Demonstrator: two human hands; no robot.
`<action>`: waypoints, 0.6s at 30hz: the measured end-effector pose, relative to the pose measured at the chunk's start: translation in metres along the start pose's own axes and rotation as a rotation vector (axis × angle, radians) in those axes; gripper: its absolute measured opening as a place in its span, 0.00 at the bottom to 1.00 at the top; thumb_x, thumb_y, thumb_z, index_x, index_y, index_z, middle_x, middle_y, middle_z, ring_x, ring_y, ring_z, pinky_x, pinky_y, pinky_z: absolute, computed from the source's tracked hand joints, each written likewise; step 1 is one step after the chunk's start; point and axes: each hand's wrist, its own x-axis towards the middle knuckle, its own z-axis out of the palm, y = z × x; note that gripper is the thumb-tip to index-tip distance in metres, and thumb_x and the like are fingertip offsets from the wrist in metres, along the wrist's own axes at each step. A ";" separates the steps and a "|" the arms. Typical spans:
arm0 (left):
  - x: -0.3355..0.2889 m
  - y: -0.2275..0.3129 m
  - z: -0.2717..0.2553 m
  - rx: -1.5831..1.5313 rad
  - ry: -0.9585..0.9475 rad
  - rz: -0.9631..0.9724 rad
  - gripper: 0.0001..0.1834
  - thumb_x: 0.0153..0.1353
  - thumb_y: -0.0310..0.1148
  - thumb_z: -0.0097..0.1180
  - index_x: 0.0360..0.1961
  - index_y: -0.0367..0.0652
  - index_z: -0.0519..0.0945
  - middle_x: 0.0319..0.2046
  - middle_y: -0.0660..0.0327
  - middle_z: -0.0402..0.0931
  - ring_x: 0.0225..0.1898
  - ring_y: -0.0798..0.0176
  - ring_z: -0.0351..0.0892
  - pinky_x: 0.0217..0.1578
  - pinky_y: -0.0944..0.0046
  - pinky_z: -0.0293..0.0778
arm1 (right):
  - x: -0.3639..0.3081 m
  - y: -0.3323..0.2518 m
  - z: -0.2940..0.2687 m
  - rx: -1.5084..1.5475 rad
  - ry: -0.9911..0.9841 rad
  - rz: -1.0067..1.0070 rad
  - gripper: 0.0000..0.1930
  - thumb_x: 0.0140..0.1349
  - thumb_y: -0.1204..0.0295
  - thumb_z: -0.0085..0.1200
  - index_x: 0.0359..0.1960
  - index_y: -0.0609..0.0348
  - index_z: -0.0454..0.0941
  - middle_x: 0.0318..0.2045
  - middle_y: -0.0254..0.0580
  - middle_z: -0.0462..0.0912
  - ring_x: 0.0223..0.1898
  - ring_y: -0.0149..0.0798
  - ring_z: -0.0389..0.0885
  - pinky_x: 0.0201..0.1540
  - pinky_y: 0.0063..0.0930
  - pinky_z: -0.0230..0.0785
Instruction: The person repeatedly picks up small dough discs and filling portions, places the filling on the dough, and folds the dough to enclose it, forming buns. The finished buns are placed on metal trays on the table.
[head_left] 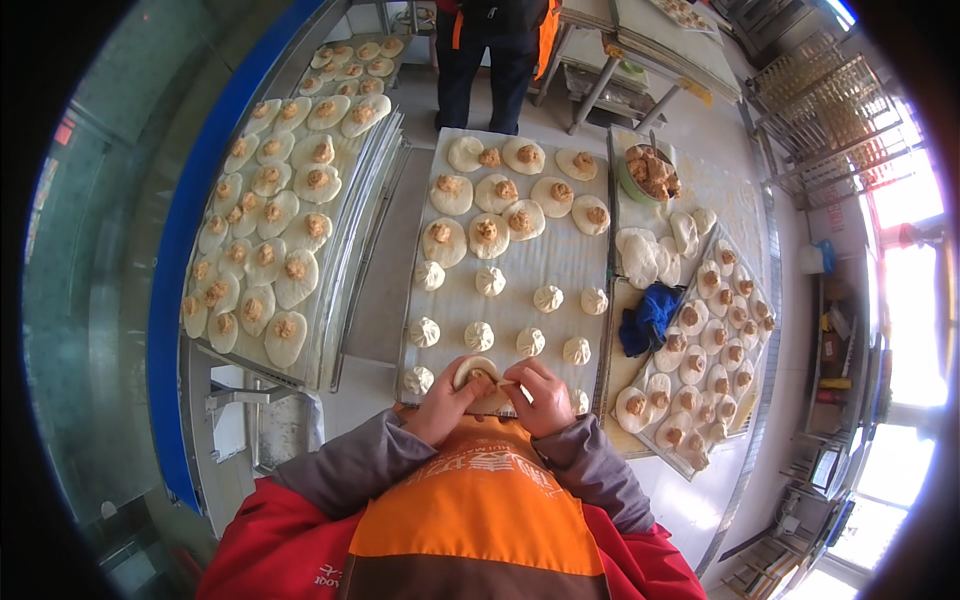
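Both my hands meet at the near edge of the middle tray, around one dough wrapper. My left hand cups the round of dough, its thumb lying over the inside. On the wrapper's right edge, the fingers of my right hand are pinched together. The filling inside is mostly hidden by my fingers. Just beyond stand several pleated buns in rows. Farther back on the same tray lie flat wrappers topped with brown filling.
Stacked trays at left and a slanted tray at right carry more filled wrappers. A bowl of filling, plain dough rounds and a blue cloth sit right of the middle tray. A person stands beyond its far end.
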 end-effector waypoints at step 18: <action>0.007 0.007 -0.009 0.327 -0.174 -0.195 0.14 0.74 0.33 0.49 0.58 0.45 0.72 0.45 0.64 0.77 0.44 0.71 0.78 0.37 0.69 0.76 | 0.010 -0.011 -0.008 -0.007 -0.174 0.053 0.12 0.58 0.82 0.60 0.44 0.62 0.78 0.35 0.46 0.78 0.34 0.47 0.81 0.38 0.35 0.75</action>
